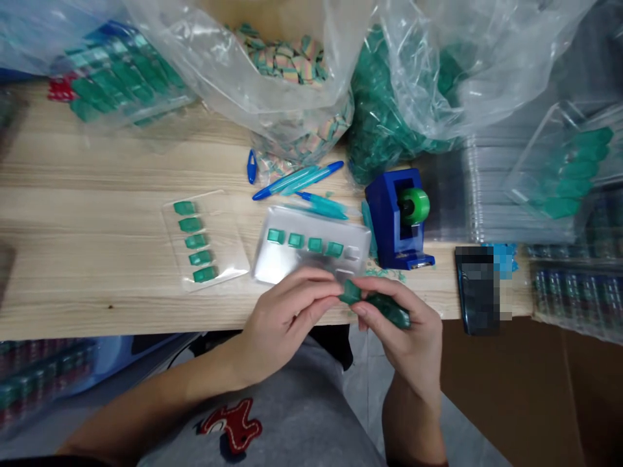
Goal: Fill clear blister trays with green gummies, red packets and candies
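Note:
My left hand [285, 318] pinches a small translucent green plastic piece [349, 292] from one side. On the other side the thumb and fingertips of my right hand [413, 334] meet the same piece. Tucked in my right palm is a larger dark green piece [390, 310], partly covered by fingers. Just beyond the hands lies a clear plastic tray [263, 263] with several green pieces [296, 240] seated in a row and a bare recess at its right end. To the left, a second clear tray [228, 250] carries a column of green pieces [196, 241].
A blue tape dispenser [384, 217] with green tape stands right of the tray. Blue pen-like tools [302, 180] lie behind it. Clear bags of striped pieces [287, 61] and green pieces [374, 123] line the back. Stacked clear trays [516, 194] and a dark phone-like object [477, 292] sit right.

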`<state>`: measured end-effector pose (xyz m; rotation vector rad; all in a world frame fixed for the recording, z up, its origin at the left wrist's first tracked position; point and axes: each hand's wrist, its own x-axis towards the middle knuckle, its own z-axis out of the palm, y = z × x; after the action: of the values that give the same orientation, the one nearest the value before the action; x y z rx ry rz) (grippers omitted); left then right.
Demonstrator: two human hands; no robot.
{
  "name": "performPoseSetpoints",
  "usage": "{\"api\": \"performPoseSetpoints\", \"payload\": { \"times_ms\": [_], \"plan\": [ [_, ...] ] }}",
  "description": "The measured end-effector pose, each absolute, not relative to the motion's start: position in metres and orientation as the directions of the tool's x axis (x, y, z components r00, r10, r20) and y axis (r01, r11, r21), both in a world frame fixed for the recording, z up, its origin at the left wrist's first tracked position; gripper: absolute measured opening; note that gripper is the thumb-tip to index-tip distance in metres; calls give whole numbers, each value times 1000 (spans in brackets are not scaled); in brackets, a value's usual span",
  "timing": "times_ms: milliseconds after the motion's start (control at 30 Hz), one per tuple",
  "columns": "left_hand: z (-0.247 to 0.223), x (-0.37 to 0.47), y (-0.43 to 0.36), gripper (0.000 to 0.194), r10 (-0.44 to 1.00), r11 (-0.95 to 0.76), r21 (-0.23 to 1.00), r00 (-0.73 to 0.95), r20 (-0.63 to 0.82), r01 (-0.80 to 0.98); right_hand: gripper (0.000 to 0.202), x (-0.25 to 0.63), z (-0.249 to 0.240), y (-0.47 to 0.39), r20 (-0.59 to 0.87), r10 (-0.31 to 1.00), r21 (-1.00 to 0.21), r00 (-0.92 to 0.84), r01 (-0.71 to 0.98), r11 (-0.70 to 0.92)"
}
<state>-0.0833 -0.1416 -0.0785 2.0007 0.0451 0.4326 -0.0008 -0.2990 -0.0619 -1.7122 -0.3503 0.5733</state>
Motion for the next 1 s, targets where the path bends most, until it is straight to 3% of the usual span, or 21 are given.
{"api": "performPoseSetpoints", "payload": {
  "times_ms": [233,333,467,667,833,1000],
  "plan": [
    [-80,-90,-129,19,156,-538,836,962,226,-109,14,6,-66,-303,-172,503,-910,847,58,-410],
    [-82,-97,-109,21,182,-712,701,953,242,-42,18,20,-64,-304,-60,487,-783,871,261,-564],
    [-88,-105,-88,18,104,-876,481,960,259,-35,20,35,-62,-293,-3,663,-612,749,523,-593],
    [-86,-95,-92,15,-101,-933,314,965,243,-176,23,35,-68,-280,-12,746,-490,665,647,-584],
    [-88,-77,-103,23,-206,-959,140,943,261,-248,29,31,-72,-289,67,713,-540,698,626,-562],
    [-89,-61,-123,24,-276,-950,31,881,384,-311,36,16,-69,-307,196,500,-651,844,493,-577]
  ]
}}
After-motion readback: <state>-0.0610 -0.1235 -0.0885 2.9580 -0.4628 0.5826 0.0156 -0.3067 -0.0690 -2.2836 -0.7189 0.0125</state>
